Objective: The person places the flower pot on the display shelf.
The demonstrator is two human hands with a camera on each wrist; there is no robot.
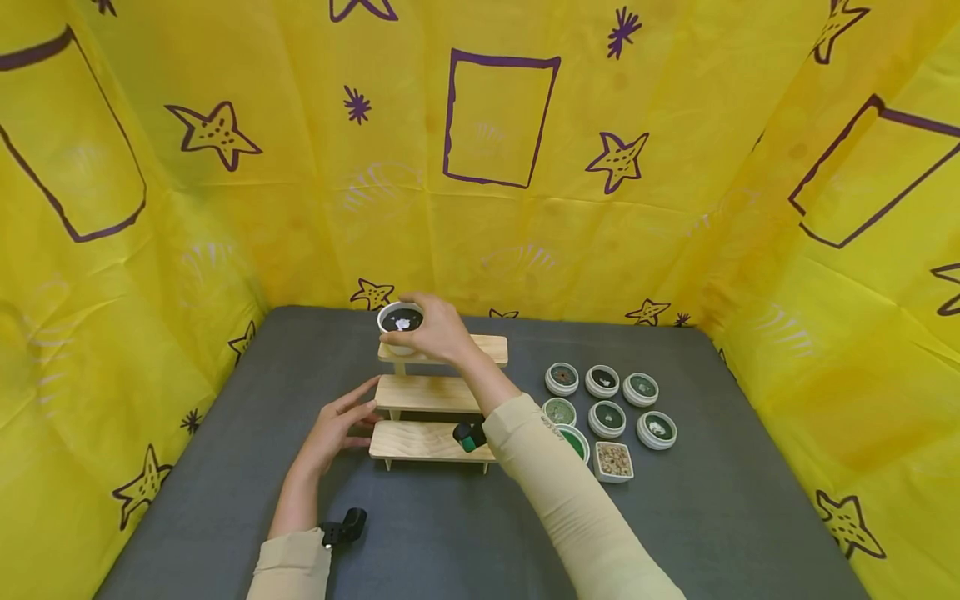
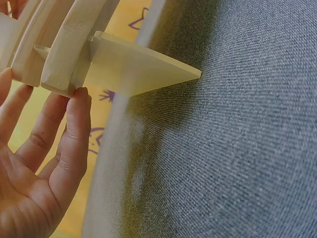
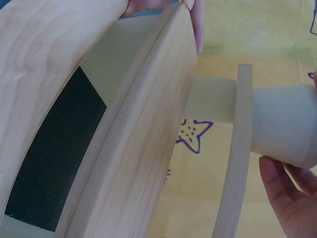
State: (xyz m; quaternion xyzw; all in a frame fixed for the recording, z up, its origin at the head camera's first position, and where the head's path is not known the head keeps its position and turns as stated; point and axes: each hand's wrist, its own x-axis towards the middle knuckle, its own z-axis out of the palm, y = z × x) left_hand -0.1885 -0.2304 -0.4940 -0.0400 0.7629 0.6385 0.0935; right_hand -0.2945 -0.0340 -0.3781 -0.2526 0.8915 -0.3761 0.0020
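Observation:
My right hand (image 1: 438, 329) grips a small white pot (image 1: 385, 325) with a dark filling and a white bit on top. The pot is at the left end of the top shelf of a three-tier wooden stand (image 1: 427, 393). In the right wrist view, the base of the pot (image 3: 282, 124) meets the shelf board, and the fingers of my right hand (image 3: 292, 198) curl at its side. My left hand (image 1: 335, 429) touches the left ends of the lower two shelves with extended fingers. Its fingertips rest against the board edges (image 2: 62, 82) in the left wrist view.
Several round white pots (image 1: 602, 381) with green or dark fillings stand right of the stand. A square white dish (image 1: 613, 462) of beige bits sits in front of them. My right forearm partly covers a bright green pot (image 1: 576, 442). Yellow patterned cloth (image 1: 502, 242) hangs behind the grey table (image 1: 712, 500).

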